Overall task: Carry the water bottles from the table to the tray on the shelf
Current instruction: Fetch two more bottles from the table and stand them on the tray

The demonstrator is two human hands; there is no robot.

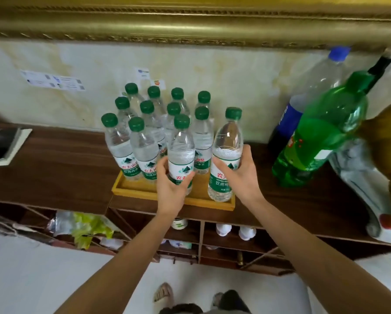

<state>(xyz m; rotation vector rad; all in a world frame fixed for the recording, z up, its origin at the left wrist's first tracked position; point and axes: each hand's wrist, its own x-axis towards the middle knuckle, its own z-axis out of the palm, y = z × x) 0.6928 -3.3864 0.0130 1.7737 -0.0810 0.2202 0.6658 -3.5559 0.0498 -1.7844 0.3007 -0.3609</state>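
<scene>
Feet [165, 295] stood below; shelf [54, 168] bore tray [131, 191] with ten water bottles [142, 143] already in (table unseen); left hand [171, 186] gripped eleventh bottle [181, 152], right hand [239, 173] gripped twelfth bottle [227, 155], both over front row; task seemingly near done.

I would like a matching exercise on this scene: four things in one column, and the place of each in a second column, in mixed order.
Things:
1. left hand
2. right hand
3. large green bottle
4. yellow tray

Places:
A. on the shelf top, under the small bottles
B. right of the tray, leaning
C. around the front middle bottle
D. around the front right bottle

Pairs: 1-C, 2-D, 3-B, 4-A
</scene>
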